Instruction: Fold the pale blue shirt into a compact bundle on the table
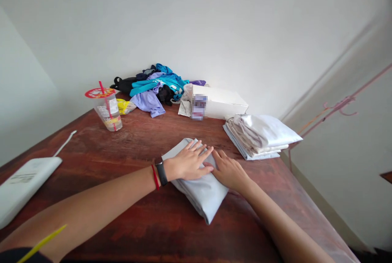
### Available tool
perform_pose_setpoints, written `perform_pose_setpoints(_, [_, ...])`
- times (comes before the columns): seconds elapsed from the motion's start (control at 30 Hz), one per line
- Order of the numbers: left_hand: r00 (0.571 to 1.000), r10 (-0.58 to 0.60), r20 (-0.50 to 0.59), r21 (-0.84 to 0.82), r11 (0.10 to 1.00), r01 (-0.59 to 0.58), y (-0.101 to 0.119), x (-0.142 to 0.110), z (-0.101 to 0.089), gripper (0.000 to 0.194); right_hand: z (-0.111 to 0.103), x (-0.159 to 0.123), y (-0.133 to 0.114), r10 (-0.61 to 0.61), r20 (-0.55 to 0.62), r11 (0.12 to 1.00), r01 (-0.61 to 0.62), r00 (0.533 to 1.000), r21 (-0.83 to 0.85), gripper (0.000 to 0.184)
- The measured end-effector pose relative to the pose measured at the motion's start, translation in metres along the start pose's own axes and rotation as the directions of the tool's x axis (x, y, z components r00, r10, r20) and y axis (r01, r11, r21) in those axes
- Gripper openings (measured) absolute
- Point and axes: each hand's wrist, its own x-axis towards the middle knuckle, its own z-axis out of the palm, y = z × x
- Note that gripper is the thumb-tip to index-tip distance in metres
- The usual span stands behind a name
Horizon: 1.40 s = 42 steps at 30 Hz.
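A folded light-grey cloth (pixel 211 195) lies on the dark red-brown wooden table (pixel 137 214) in front of me, one corner pointing towards me. My left hand (pixel 190 160) rests flat on top of it with the fingers spread; a black watch and a red string circle that wrist. Against the cloth's right side lies my right hand (pixel 229 169), its fingers stretched out and its thumb close to the left thumb. Neither hand grips anything. Part of the cloth is hidden beneath both hands. To the right sits a stack of folded pale cloths (pixel 260 136).
A plastic cup (pixel 107 112) with a red straw stands at the left. Behind are a heap of clothes (pixel 156 85) and a white box (pixel 223 101). A white flat device (pixel 27 185) with a cable lies at the left edge. Walls border the table; pink cords hang right.
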Motion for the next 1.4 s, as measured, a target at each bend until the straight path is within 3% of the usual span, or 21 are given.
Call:
perform_pose_setpoints(0.1, [0.998, 0.050, -0.049, 0.015, 0.999, -0.050, -0.003, -0.012, 0.010, 0.088, 0.003, -0.001, -0.003, -0.005, -0.031, 0.998, 0.003, 0.999, -0.067, 0.051])
perform_pose_setpoints(0.2, [0.998, 0.053, -0.034, 0.012, 0.999, -0.052, -0.004, -0.013, 0.010, 0.098, 0.006, -0.002, -0.007, -0.004, -0.144, 0.997, -0.006, 0.990, -0.072, 0.046])
perform_pose_setpoints(0.3, [1.000, 0.022, 0.002, 0.020, 1.000, -0.022, -0.002, -0.010, 0.008, 0.091, 0.007, -0.006, -0.017, 0.006, -0.327, 0.999, 0.009, 0.945, 0.043, 0.051])
perform_pose_setpoints(0.4, [1.000, 0.026, 0.016, 0.044, 0.999, -0.027, -0.002, -0.008, 0.010, 0.080, 0.006, -0.013, -0.031, -0.046, -0.429, 0.968, 0.147, 0.902, 0.205, 0.062])
perform_pose_setpoints(0.53, [0.987, 0.122, 0.105, 0.089, 0.987, -0.132, -0.005, -0.007, 0.017, 0.077, 0.013, -0.018, -0.042, -0.309, -0.334, 0.865, 0.409, 0.890, 0.290, 0.075])
perform_pose_setpoints(0.63, [0.980, 0.118, 0.160, 0.122, 0.983, -0.138, -0.008, -0.005, 0.021, 0.081, 0.024, -0.016, -0.040, -0.381, -0.242, 0.865, 0.437, 0.892, 0.248, 0.082])
perform_pose_setpoints(0.8, [0.978, 0.068, 0.196, 0.144, 0.985, -0.097, -0.012, -0.003, 0.016, 0.085, 0.031, -0.013, -0.034, -0.339, -0.124, 0.922, 0.355, 0.933, 0.152, 0.080])
perform_pose_setpoints(0.97, [0.995, 0.033, 0.089, 0.093, 0.995, -0.042, -0.011, -0.008, 0.014, 0.089, 0.035, -0.021, -0.031, -0.250, -0.096, 0.960, 0.260, 0.963, 0.107, 0.079])
perform_pose_setpoints(1.17, [0.999, 0.030, 0.012, 0.084, 0.996, -0.031, -0.009, -0.010, 0.020, 0.087, 0.039, -0.025, -0.033, -0.180, -0.088, 0.976, 0.189, 0.980, 0.106, 0.100])
perform_pose_setpoints(1.4, [0.999, 0.033, 0.028, 0.087, 0.996, -0.036, -0.011, -0.010, 0.021, 0.086, 0.034, -0.021, -0.036, -0.170, -0.039, 0.971, 0.174, 0.985, 0.164, 0.122])
